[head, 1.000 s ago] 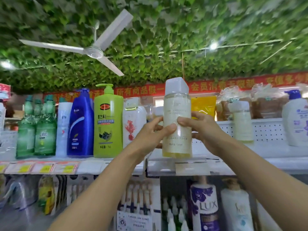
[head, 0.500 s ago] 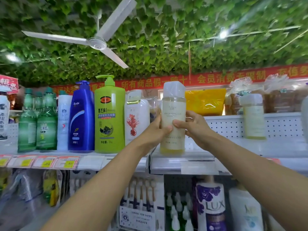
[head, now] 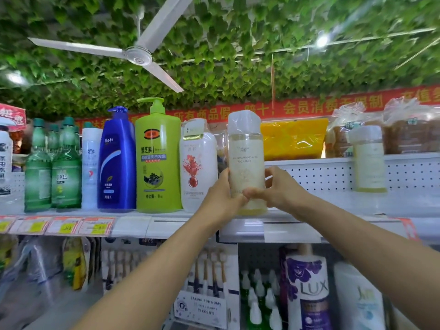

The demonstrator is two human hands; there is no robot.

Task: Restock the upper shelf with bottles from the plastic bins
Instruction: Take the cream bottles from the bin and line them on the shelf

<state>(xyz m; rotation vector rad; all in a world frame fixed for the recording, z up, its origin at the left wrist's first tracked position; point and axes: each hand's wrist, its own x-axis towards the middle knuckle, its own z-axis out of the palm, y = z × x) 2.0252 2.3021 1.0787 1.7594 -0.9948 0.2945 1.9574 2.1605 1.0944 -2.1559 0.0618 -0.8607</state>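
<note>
A tall pale-yellow bottle (head: 246, 153) with a frosted white cap stands upright on the white upper shelf (head: 333, 206), just right of a white bottle with a red flower print (head: 198, 167). My left hand (head: 220, 198) grips its lower left side and my right hand (head: 279, 190) grips its lower right side; my thumbs meet across its front. A second pale-yellow bottle (head: 367, 160) stands alone further right on the same shelf. The plastic bins are out of view.
Left along the shelf stand a lime-green pump bottle (head: 158, 160), a blue pump bottle (head: 116, 163), a white tube and green bottles (head: 53, 167). Bagged goods sit behind the perforated back panel (head: 321, 173). A lower shelf holds a LUX bottle (head: 308, 289) and toothbrush packs.
Both hands have slid down the bottle's sides while it stays on the shelf next to the white flower-print bottle. The camera has moved closer and tilted slightly.
</note>
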